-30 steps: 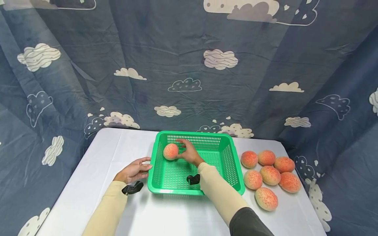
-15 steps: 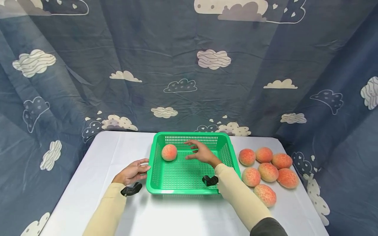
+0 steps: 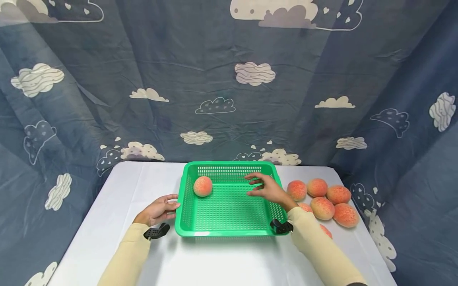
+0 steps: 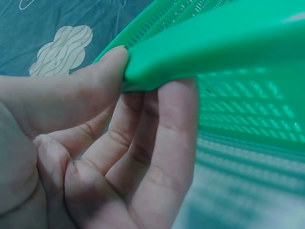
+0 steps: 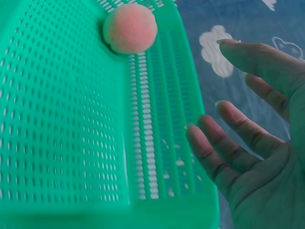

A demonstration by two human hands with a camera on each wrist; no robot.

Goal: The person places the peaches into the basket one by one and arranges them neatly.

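Head view: one peach (image 3: 202,186) lies in the basket's (image 3: 229,232) far left corner, the rest heaped on the bench (image 3: 222,258) at right. The basket is best kept pinned by the left hand (image 3: 159,209), whose grip pinches the rim. The right hand (image 3: 266,188) hovers over the basket's right side, fingers spread, holding nothing.

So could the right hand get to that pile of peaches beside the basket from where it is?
Probably yes. The right hand is open and holds nothing, above the green basket's right side. The peaches lie on the table just right of it, with nothing between.
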